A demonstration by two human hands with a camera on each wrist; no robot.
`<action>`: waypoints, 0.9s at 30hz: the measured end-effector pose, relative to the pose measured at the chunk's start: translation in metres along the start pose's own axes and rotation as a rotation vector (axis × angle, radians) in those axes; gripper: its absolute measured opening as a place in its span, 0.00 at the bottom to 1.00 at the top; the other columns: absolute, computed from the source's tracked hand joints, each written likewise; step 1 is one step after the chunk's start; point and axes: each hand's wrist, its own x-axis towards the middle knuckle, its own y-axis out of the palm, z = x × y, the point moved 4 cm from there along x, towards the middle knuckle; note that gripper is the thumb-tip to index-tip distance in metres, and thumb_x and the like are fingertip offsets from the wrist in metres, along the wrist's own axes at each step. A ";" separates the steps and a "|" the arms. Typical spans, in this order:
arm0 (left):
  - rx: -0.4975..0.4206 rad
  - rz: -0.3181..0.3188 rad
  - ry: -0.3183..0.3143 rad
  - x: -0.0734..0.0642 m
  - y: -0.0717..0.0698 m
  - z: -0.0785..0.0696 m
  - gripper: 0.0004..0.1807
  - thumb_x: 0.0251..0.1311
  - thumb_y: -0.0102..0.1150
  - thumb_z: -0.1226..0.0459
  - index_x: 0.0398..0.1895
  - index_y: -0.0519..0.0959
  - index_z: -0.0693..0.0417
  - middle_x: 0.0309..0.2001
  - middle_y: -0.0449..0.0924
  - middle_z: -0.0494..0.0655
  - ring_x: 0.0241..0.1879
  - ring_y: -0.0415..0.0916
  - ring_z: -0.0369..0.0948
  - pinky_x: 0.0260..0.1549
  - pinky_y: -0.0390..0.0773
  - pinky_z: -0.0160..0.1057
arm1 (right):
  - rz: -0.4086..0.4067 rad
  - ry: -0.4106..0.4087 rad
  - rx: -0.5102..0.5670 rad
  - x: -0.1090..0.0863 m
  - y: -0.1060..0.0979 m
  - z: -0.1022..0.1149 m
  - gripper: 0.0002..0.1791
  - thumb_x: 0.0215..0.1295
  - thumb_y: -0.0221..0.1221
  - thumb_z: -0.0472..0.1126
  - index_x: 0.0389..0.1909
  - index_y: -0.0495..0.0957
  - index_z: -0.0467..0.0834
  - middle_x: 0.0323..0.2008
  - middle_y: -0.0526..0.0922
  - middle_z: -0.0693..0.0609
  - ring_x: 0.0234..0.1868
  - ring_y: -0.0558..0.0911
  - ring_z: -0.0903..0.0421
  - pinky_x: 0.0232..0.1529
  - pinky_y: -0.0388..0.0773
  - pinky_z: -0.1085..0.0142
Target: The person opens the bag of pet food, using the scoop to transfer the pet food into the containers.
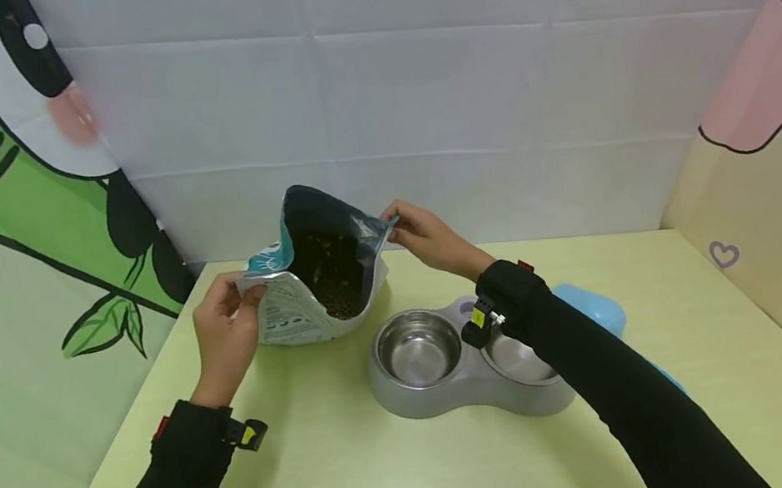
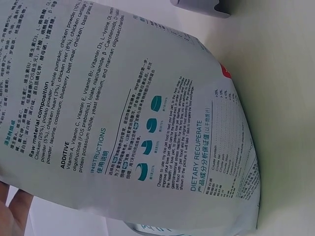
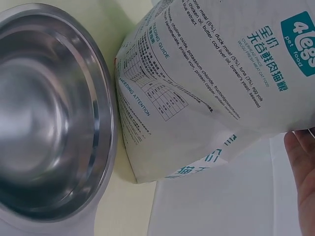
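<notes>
A white and teal bag of cat food (image 1: 286, 306) stands on the table with its mouth spread wide, brown kibble (image 1: 329, 274) showing inside its silvery lining. My left hand (image 1: 225, 332) pinches the left edge of the opening between thumb and fingers. At the opposite corner, my right hand (image 1: 432, 242) pinches the rim. Printed text covers the bag (image 2: 123, 113) in the left wrist view, with my left fingertips at the lower left. In the right wrist view the bag (image 3: 206, 88) leans close beside a steel bowl (image 3: 49, 118), and my right fingers (image 3: 301, 162) are at its edge.
A grey double feeder (image 1: 422, 404) with two steel bowls sits right of the bag; my right forearm partly covers its right bowl (image 1: 517, 356). Behind that forearm is a light blue object (image 1: 593, 306), partly hidden. A white cloth wall (image 1: 431, 103) rises behind the table.
</notes>
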 end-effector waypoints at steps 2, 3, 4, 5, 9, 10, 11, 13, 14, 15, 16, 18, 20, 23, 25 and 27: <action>0.002 -0.003 0.000 -0.001 0.000 -0.001 0.07 0.59 0.58 0.77 0.39 0.75 0.73 0.37 0.80 0.55 0.39 0.76 0.24 0.43 0.73 0.21 | 0.005 -0.007 0.005 -0.001 0.000 0.000 0.06 0.72 0.45 0.28 0.45 0.68 0.32 0.45 0.72 0.39 0.52 0.77 0.44 0.57 0.73 0.62; 0.002 -0.004 -0.003 -0.002 0.000 -0.001 0.07 0.58 0.59 0.77 0.39 0.75 0.72 0.38 0.81 0.55 0.39 0.75 0.22 0.43 0.73 0.21 | 0.007 -0.008 0.009 -0.002 0.000 0.000 0.06 0.73 0.45 0.28 0.45 0.68 0.32 0.45 0.72 0.39 0.53 0.77 0.44 0.57 0.73 0.62; 0.003 -0.003 -0.004 -0.003 0.000 -0.001 0.07 0.58 0.59 0.78 0.40 0.75 0.72 0.38 0.81 0.55 0.40 0.74 0.21 0.44 0.73 0.21 | 0.010 -0.010 0.014 -0.003 0.000 -0.001 0.06 0.73 0.44 0.28 0.45 0.68 0.32 0.45 0.72 0.39 0.53 0.76 0.44 0.57 0.72 0.63; 0.002 -0.002 -0.003 -0.004 0.000 -0.001 0.07 0.58 0.59 0.78 0.40 0.75 0.72 0.38 0.81 0.54 0.40 0.74 0.21 0.44 0.73 0.21 | 0.014 -0.012 0.024 -0.003 0.001 -0.001 0.06 0.73 0.44 0.28 0.45 0.68 0.32 0.46 0.72 0.39 0.54 0.76 0.43 0.57 0.72 0.63; -0.017 -0.005 0.012 -0.007 -0.001 0.000 0.06 0.58 0.58 0.79 0.39 0.75 0.72 0.38 0.81 0.43 0.40 0.75 0.22 0.43 0.73 0.21 | 0.030 -0.021 0.054 -0.005 0.001 -0.001 0.06 0.72 0.45 0.27 0.45 0.68 0.30 0.46 0.71 0.38 0.56 0.74 0.42 0.59 0.72 0.59; -0.021 -0.004 0.016 -0.008 -0.001 0.000 0.06 0.58 0.58 0.79 0.39 0.75 0.72 0.38 0.80 0.38 0.40 0.75 0.23 0.43 0.73 0.21 | 0.032 -0.020 0.054 -0.006 0.001 -0.002 0.06 0.72 0.45 0.27 0.45 0.68 0.30 0.47 0.71 0.38 0.56 0.74 0.42 0.58 0.72 0.59; -0.025 -0.004 0.019 -0.009 -0.001 0.000 0.06 0.58 0.58 0.79 0.39 0.75 0.72 0.38 0.79 0.34 0.40 0.76 0.23 0.43 0.73 0.22 | 0.032 -0.020 0.052 -0.007 0.001 -0.002 0.06 0.72 0.45 0.27 0.44 0.68 0.30 0.47 0.72 0.38 0.56 0.74 0.43 0.58 0.72 0.59; -0.029 -0.002 0.023 -0.012 -0.002 0.000 0.06 0.59 0.57 0.79 0.39 0.75 0.72 0.38 0.77 0.29 0.40 0.76 0.23 0.42 0.74 0.22 | 0.033 -0.017 0.044 -0.009 0.001 -0.002 0.06 0.72 0.45 0.27 0.44 0.68 0.31 0.47 0.72 0.38 0.56 0.75 0.43 0.57 0.72 0.59; -0.025 0.000 0.023 -0.013 -0.002 -0.001 0.06 0.59 0.57 0.78 0.39 0.74 0.73 0.38 0.77 0.29 0.40 0.76 0.24 0.42 0.74 0.22 | 0.032 -0.014 0.039 -0.010 0.001 -0.003 0.06 0.72 0.45 0.28 0.44 0.69 0.31 0.47 0.72 0.39 0.55 0.75 0.44 0.57 0.72 0.59; -0.022 0.001 0.027 -0.014 -0.002 -0.001 0.06 0.59 0.57 0.79 0.39 0.74 0.73 0.39 0.77 0.30 0.40 0.76 0.23 0.42 0.74 0.22 | 0.033 -0.012 0.034 -0.011 0.001 -0.003 0.06 0.72 0.46 0.28 0.44 0.69 0.31 0.47 0.72 0.39 0.55 0.75 0.45 0.57 0.73 0.60; -0.019 0.002 0.034 -0.015 -0.002 -0.001 0.06 0.59 0.57 0.79 0.39 0.74 0.73 0.38 0.78 0.35 0.40 0.76 0.23 0.42 0.74 0.22 | 0.035 -0.010 0.033 -0.012 0.001 -0.003 0.06 0.72 0.46 0.28 0.45 0.69 0.31 0.47 0.72 0.39 0.55 0.76 0.45 0.57 0.73 0.60; -0.009 0.006 0.046 -0.016 -0.002 -0.001 0.06 0.58 0.57 0.80 0.39 0.74 0.73 0.38 0.80 0.44 0.40 0.75 0.22 0.42 0.73 0.21 | 0.039 -0.008 0.037 -0.013 0.002 -0.004 0.06 0.72 0.46 0.28 0.45 0.68 0.31 0.47 0.72 0.39 0.54 0.76 0.45 0.57 0.73 0.57; -0.002 0.013 0.057 -0.017 -0.002 -0.002 0.06 0.58 0.57 0.80 0.39 0.74 0.73 0.38 0.81 0.53 0.41 0.75 0.22 0.43 0.73 0.21 | 0.040 -0.002 0.042 -0.015 0.002 -0.005 0.06 0.72 0.46 0.28 0.45 0.68 0.31 0.47 0.72 0.39 0.54 0.75 0.46 0.57 0.72 0.56; 0.003 0.022 0.072 -0.019 -0.001 -0.003 0.06 0.57 0.57 0.80 0.38 0.74 0.73 0.37 0.80 0.59 0.41 0.74 0.21 0.43 0.73 0.21 | 0.040 0.006 0.045 -0.017 0.002 -0.006 0.06 0.72 0.45 0.28 0.45 0.68 0.30 0.48 0.72 0.38 0.52 0.75 0.46 0.55 0.73 0.56; 0.005 0.025 0.084 -0.019 -0.001 -0.004 0.07 0.57 0.58 0.81 0.38 0.74 0.72 0.37 0.81 0.60 0.41 0.74 0.21 0.43 0.73 0.21 | 0.039 0.009 0.039 -0.018 0.002 -0.006 0.07 0.72 0.45 0.28 0.45 0.68 0.30 0.49 0.72 0.38 0.52 0.75 0.46 0.54 0.73 0.58; 0.008 0.025 0.097 -0.020 -0.001 -0.005 0.08 0.55 0.58 0.81 0.38 0.74 0.72 0.37 0.81 0.60 0.41 0.74 0.21 0.43 0.73 0.20 | 0.039 0.008 0.036 -0.020 0.002 -0.006 0.07 0.72 0.45 0.28 0.45 0.68 0.30 0.50 0.71 0.37 0.53 0.75 0.45 0.54 0.73 0.59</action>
